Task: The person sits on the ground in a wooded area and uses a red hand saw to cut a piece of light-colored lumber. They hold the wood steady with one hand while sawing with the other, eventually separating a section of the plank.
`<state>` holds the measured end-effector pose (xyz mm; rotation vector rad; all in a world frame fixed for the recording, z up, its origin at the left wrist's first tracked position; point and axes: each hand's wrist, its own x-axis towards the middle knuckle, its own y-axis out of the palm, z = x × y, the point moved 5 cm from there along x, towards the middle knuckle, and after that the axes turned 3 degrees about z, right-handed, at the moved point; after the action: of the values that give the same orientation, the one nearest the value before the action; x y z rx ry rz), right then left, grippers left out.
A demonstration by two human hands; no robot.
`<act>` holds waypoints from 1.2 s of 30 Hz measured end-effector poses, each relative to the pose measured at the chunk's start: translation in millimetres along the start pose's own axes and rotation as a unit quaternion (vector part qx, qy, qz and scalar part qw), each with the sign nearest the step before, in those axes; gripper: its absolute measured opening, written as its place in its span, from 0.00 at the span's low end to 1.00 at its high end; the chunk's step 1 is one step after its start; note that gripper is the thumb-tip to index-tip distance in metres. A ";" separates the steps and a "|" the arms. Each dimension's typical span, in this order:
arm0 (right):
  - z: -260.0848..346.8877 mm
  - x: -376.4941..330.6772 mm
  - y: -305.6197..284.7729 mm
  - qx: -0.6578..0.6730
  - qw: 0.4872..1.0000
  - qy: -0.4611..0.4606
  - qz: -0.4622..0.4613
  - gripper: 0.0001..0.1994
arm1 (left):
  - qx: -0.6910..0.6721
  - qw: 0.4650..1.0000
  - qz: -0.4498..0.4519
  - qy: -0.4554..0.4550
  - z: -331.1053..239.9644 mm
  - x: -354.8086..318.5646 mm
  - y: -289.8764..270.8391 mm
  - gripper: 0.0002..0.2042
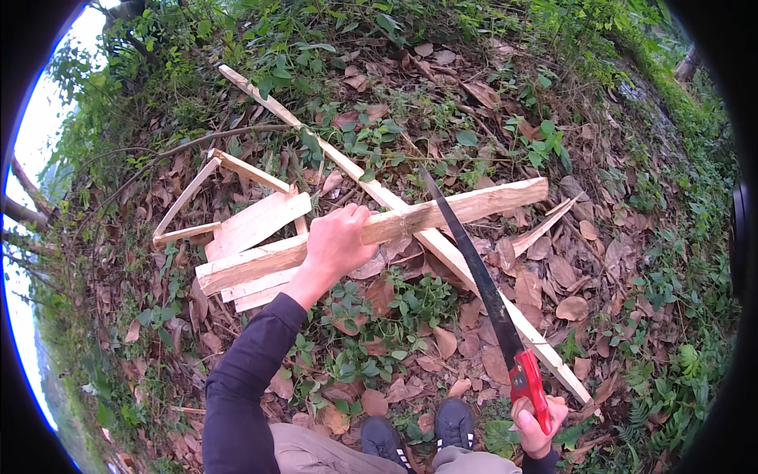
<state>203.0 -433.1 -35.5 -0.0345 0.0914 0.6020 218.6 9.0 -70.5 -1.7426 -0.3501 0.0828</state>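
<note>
Left hand [338, 243]: fingers are closed around a split plank [466, 204], which is held level above the ground, its far end pointing right.

Right hand [535, 425]: fingers are wrapped around the red handle [527, 383] of a saw [472, 261]. The dark blade is angled up and left, and its upper part is laid across the plank near the right of the grip.

Long slat [371, 189]: laid diagonally on the ground beneath plank and blade.

Offcuts [253, 225]: piled at left, under the plank's near end.

Ground [600, 261]: covered in dry leaves and green weeds.

Shoes [418, 430]: two, dark, seen at the lower edge.
</note>
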 end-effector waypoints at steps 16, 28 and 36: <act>-7.0 0.8 9.0 -0.055 0.994 0.067 -0.063 0.13 | -0.021 0.997 0.079 -0.002 4.4 10.2 34.6 0.20; -10.9 35.5 59.9 -0.141 0.989 -0.037 -0.015 0.08 | -0.045 0.998 0.027 0.037 36.9 15.9 104.5 0.22; -60.7 55.6 69.1 -0.194 0.977 -0.086 0.002 0.10 | -0.014 0.997 0.060 -0.041 47.8 22.9 107.3 0.30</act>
<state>204.8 -348.5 -101.7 -0.3592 -0.1957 0.6166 248.7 43.4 -181.1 -1.7913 -0.3080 0.2364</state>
